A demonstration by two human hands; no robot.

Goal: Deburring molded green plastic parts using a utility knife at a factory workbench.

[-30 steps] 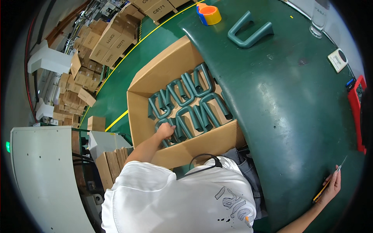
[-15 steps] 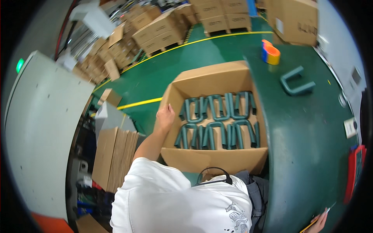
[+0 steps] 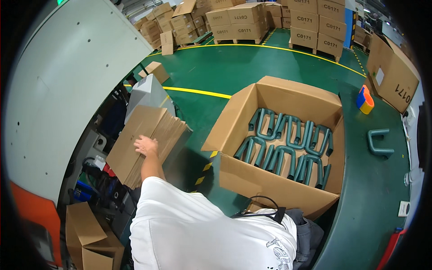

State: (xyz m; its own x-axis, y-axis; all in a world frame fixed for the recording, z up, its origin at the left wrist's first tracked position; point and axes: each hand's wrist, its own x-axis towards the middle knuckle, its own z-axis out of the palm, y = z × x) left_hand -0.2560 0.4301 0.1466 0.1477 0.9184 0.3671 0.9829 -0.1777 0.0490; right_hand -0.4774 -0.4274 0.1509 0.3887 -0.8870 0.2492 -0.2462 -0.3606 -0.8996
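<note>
My left hand [image 3: 146, 146] reaches out to the left and lies on top of a slanted stack of flat brown cardboard sheets [image 3: 135, 135]; its fingers spread over the top sheet without clearly gripping it. My right hand is out of view. To my right, an open cardboard box [image 3: 274, 182] sits at the edge of a green table [image 3: 373, 202]. It holds several teal U-shaped tubes [image 3: 288, 144] lying in two rows on a cardboard layer.
One loose teal U-shaped tube [image 3: 380, 144] and a stack of orange, yellow and blue tape rolls [image 3: 365, 101] lie on the table. A grey machine housing [image 3: 58, 90] fills the left. Palletised cartons [image 3: 252, 22] stand beyond a yellow floor line [image 3: 198, 92]. Small open boxes [image 3: 90, 243] sit at lower left.
My view swung left. My left hand left the box of tubes and moved out to the cardboard sheet stack. My right hand, seen earlier at the lower right holding a pencil, has dropped from view.
</note>
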